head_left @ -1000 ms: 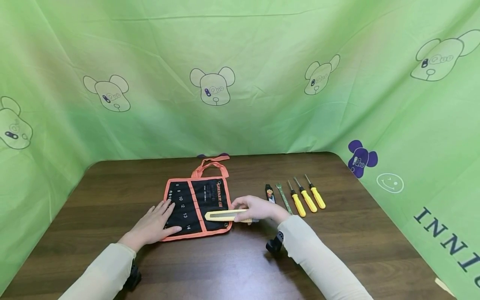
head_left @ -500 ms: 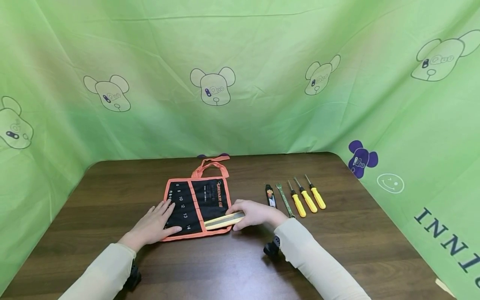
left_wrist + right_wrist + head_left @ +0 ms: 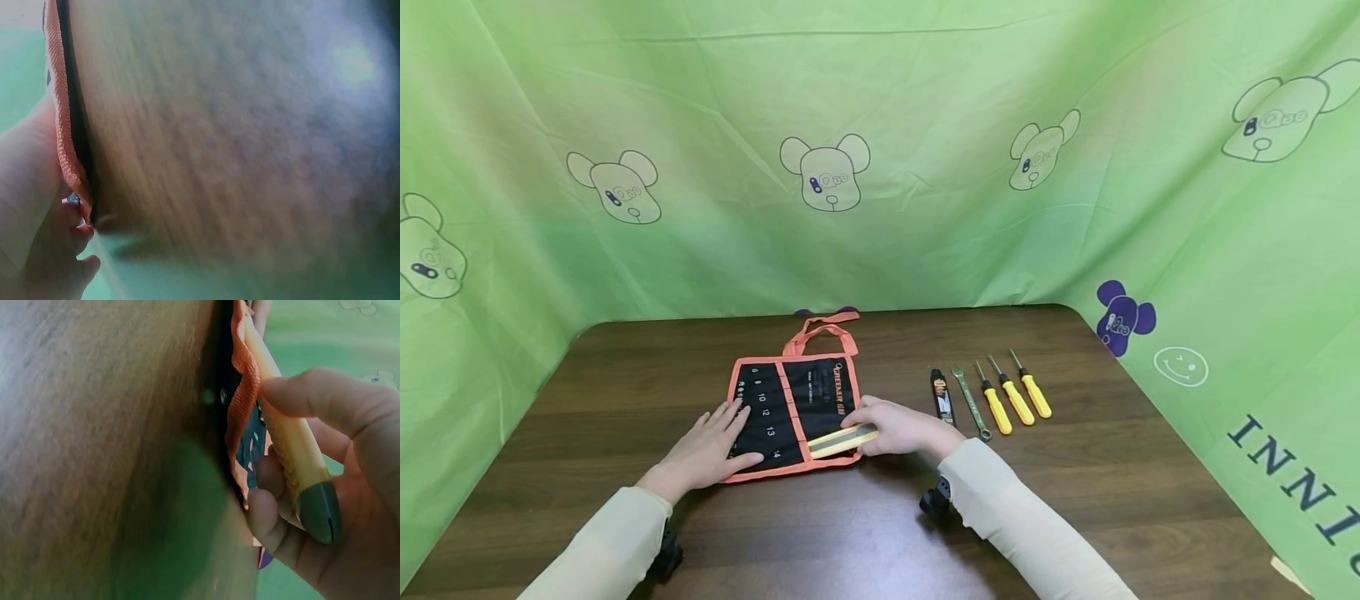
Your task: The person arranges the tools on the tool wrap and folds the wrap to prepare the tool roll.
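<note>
A black tool pouch (image 3: 816, 392) with orange edging and printed size numbers lies spread on the table. My left hand (image 3: 707, 446) rests on its left side with the fingers spread; in the left wrist view the pouch's orange edge (image 3: 59, 119) runs beside the thumb. Over the pouch's lower right, my right hand (image 3: 902, 429) grips a yellow utility knife (image 3: 838, 442). The knife's far end meets the orange pocket band, and whether it is inside the pocket cannot be told. In the right wrist view, thumb and fingers hold the yellow body near its dark end cap (image 3: 320, 512).
Right of the pouch lie a black marker-like tool (image 3: 942, 396), a combination wrench (image 3: 972, 404) and three yellow-handled screwdrivers (image 3: 1017, 402). Orange handles (image 3: 822, 332) extend from the pouch's top. A green printed cloth (image 3: 925, 242) hangs behind the brown table (image 3: 820, 533).
My right hand has shifted left and lowered the utility knife, which now slants with its far end at the pocket band. More of the wrench is uncovered. My left hand has stayed put.
</note>
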The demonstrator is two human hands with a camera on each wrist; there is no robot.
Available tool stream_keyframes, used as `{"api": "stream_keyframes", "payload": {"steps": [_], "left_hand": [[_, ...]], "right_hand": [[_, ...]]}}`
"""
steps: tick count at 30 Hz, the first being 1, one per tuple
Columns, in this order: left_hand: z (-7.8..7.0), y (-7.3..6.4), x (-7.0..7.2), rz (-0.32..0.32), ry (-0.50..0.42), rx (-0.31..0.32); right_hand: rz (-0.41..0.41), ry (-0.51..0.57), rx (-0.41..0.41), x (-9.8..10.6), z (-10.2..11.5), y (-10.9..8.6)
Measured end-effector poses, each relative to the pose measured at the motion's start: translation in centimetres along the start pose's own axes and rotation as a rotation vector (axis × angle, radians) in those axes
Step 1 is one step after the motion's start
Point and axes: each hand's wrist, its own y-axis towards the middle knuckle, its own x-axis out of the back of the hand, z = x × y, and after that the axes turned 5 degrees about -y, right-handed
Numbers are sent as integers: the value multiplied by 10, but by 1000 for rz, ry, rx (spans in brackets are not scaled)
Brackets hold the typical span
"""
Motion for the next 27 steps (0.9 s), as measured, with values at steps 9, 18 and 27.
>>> {"api": "stream_keyframes", "payload": {"steps": [9, 18, 27], "left_hand": [[0, 0, -1, 5, 21, -3], [-2, -1, 1, 12, 24, 2], [-2, -1, 0, 9, 29, -3]], "right_hand": [[-57, -25, -4, -4, 6, 8], [-13, -87, -15, -8, 14, 21], [-10, -125, -4, -14, 19, 29]]}}
